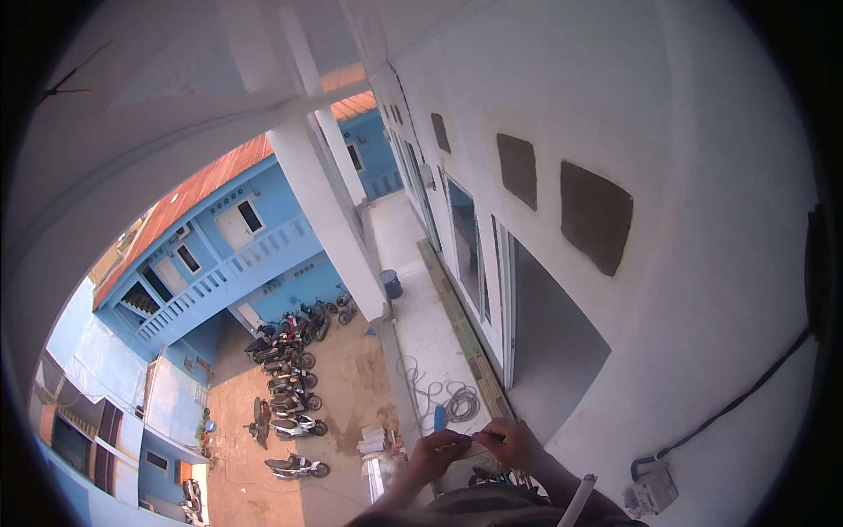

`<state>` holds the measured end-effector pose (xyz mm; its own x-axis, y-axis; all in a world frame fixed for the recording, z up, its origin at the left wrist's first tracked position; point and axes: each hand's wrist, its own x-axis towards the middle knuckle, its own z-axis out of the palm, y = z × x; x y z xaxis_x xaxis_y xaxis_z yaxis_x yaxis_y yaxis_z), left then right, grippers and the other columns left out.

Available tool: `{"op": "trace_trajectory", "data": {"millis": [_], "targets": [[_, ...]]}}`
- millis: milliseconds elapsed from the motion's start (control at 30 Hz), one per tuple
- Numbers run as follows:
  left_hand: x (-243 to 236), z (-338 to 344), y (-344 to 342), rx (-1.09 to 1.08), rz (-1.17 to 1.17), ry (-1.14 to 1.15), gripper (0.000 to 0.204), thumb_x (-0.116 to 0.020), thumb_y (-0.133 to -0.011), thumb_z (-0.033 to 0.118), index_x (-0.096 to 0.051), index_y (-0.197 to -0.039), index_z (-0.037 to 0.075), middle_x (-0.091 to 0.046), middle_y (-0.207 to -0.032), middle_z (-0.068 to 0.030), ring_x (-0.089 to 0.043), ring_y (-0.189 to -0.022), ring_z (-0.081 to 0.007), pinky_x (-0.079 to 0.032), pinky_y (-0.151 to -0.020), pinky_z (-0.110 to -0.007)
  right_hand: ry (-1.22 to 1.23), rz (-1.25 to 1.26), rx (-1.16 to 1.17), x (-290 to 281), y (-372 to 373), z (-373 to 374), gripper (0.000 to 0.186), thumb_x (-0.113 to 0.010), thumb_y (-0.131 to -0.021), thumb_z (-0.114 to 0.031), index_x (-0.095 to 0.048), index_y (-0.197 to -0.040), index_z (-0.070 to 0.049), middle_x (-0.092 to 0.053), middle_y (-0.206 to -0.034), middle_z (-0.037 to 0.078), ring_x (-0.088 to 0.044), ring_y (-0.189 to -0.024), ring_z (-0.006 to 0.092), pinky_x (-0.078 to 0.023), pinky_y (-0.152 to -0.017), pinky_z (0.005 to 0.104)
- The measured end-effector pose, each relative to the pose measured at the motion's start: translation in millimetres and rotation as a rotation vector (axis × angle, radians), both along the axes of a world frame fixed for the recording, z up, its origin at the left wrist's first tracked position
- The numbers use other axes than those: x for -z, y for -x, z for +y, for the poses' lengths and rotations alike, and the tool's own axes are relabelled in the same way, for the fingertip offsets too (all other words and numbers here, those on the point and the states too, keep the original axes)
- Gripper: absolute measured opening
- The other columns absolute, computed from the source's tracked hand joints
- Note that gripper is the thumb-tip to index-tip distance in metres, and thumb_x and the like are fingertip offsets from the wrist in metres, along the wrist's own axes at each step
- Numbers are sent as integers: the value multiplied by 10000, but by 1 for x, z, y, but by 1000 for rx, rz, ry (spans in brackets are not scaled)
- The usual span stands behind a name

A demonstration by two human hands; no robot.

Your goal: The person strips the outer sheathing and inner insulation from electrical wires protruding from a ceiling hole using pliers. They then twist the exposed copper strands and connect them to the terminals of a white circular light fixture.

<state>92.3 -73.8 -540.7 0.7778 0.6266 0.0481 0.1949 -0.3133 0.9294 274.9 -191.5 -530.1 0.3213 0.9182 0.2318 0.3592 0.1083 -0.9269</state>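
Note:
Near the lower edge, my left hand [439, 455] and my right hand [511, 444] are close together in front of my body. The fingers of both are pinched, with the tips nearly meeting. Whatever lies between them is too small to make out. Just beyond my left hand is a small blue object [439, 416]. A grey cable [462, 404] lies coiled on the walkway floor past my hands. By my right forearm, a white rod-like piece [578, 502] sticks up.
Long greenish boards [465, 338] run along the wall beside a doorway [553, 342]. A blue drum [391, 283] stands farther along the walkway. To the left, a low ledge [402, 386] borders a drop to a yard with parked motorcycles [294, 427]. A white box [654, 490] with a dark cable hangs at right.

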Motion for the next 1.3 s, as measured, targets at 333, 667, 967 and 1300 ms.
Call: {"op": "trace_trajectory", "data": {"millis": [333, 667, 967, 1300], "targets": [[-55, 22, -21, -96, -56, -115, 184, -767, -872, 138, -770, -1014, 22, -728, -972, -116, -685, -961, -217, -515, -871, -335, 68, 261, 9, -44, -18, 30, 399, -644, -993, -331, -706, -770, -6, -583, -577, 7, -489, -529, 54, -376, -499, 265], [-94, 28, -19, -140, -127, 101, 153, -725, -921, 118, -764, -998, -8, -734, -862, -49, -651, -799, -95, -514, -751, -265, -392, 129, 118, -81, -29, 27, 132, -731, -912, -112, -730, -990, -5, -677, -809, 58, -643, -757, 125, -502, -637, 291], [-105, 31, -15, -111, -129, 114, 218, -701, -949, 160, -751, -1040, -32, -730, -847, -54, -645, -779, -103, -516, -737, -270, -422, -87, -86, -82, -29, 40, 90, -728, -887, -49, -706, -962, -6, -686, -825, 72, -671, -787, 156, -525, -679, 285], [-102, 39, 8, -77, -374, 344, 197, -594, -988, 52, -697, -1111, -63, -733, -957, -132, -699, -911, -186, -551, -865, -326, -287, 183, 47, -97, -14, 57, 77, -677, -908, -79, -673, -883, -5, -633, -765, 31, -586, -700, 81, -475, -649, 269]]}}
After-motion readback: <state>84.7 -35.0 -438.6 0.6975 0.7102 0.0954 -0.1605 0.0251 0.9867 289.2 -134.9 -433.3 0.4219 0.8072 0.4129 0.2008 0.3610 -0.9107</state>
